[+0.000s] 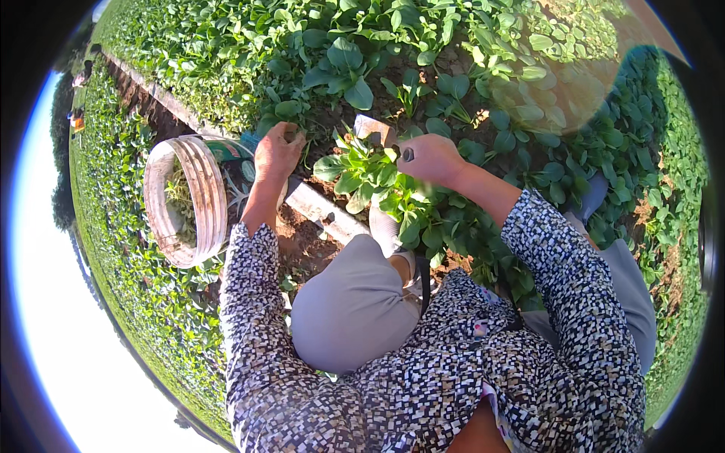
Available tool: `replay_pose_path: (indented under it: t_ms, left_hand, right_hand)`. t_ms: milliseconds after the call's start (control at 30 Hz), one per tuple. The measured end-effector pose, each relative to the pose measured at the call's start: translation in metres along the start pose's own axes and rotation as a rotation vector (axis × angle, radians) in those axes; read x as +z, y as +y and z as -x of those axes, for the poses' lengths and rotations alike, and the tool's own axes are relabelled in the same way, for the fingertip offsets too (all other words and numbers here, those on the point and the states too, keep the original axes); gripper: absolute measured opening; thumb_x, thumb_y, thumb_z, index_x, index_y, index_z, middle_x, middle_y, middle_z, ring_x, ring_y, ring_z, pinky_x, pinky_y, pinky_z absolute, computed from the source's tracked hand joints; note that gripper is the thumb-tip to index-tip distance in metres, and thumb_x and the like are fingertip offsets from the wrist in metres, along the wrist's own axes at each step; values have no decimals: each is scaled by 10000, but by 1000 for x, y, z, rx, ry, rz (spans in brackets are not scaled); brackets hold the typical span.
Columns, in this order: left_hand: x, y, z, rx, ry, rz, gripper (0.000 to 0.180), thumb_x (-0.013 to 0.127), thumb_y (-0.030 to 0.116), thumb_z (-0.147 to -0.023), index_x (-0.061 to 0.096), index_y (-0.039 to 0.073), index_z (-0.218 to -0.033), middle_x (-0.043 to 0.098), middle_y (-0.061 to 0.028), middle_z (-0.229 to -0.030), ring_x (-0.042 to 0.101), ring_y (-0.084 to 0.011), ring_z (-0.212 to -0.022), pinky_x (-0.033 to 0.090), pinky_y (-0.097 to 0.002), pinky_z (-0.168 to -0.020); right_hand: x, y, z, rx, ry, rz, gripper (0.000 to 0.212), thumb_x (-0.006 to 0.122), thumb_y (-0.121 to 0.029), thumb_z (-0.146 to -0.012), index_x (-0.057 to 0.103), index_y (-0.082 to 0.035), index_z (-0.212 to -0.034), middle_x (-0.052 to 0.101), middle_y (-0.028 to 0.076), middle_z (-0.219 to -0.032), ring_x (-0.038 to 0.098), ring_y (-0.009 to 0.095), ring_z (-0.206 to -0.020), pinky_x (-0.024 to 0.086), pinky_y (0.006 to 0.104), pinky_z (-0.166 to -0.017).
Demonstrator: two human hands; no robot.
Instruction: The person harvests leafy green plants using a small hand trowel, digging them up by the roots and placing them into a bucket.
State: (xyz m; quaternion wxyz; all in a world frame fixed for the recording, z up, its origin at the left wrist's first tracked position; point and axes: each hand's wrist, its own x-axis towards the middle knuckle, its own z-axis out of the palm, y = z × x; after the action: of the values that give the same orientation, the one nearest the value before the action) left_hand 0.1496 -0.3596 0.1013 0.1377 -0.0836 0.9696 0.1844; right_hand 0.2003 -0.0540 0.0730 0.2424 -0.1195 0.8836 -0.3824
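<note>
Right now I'm looking down on a leafy veg bed w/ both hands out in front. My left hand [276,153] is curling into a loose fist w/ the fingers tucked under, pressing into the leaves at the bed edge; looks like it's pinching a bit of green, but I can't tell for sure what's inside. Just to its left the plastic bucket [198,198] is lying tipped on its side, mouth facing the camera, some plant scraps showing inside it. Right below that hand a pale concrete edging strip [325,213] is running along the soil.

My right hand [429,158] is closing round a small knife [375,128], its pale flat blade sticking out to the left of the fist and upward. Below and to the left of that fist a clump of leafy greens [368,175] is sitting, touching the hand's underside. Both sleeves [581,302] are patterned in a dark and white check. My grey-trousered knee [351,302] is showing below, between the two forearms. More greens are spreading beyond both hands, bare red-brown soil showing near the edging.
</note>
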Motion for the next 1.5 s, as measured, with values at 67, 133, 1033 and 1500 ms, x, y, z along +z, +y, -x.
replay_pose_path:
  t_ms: [67, 133, 1033, 1500]
  left_hand:
    - [80, -50, -22, -178, -211, 82, 491, 704, 403, -771, 624, 61, -1114, 677, -152, -1043, 640, -312, -975, 481, -362, -861]
    - [141, -103, -32, -305, -154, 275, 640, 737, 422, -730, 553, 30, -1202, 634, -204, -1128, 609, -363, -1023, 463, -383, -906]
    - [102, -24, -56, -95, -331, 786, 171, 591, 125, -928, 557, 23, -1061, 661, -64, -899, 619, -140, -638, 505, -259, -554]
    - [198, 58, -14, 227, -380, 19, 749, 728, 370, -751, 365, 118, -1357, 522, -189, -1287, 620, -317, -1025, 499, -392, -837]
  right_hand:
    - [17, -7, -21, -95, -6, 47, 245, 599, -331, -737, 626, -88, -721, 631, 121, -715, 613, 341, -716, 475, 439, -641]
    - [31, -15, -42, -118, -106, 125, 245, 589, -331, -741, 635, -92, -731, 635, 118, -716, 620, 330, -723, 484, 434, -652]
    - [35, -7, 17, 103, 22, -176, 260, 640, -287, -772, 589, -39, -711, 570, 139, -673, 586, 314, -632, 442, 415, -595]
    - [-39, 54, 83, 3, -42, 299, 165, 624, -233, -717, 581, -101, -627, 556, 62, -656, 585, 286, -634, 461, 400, -572]
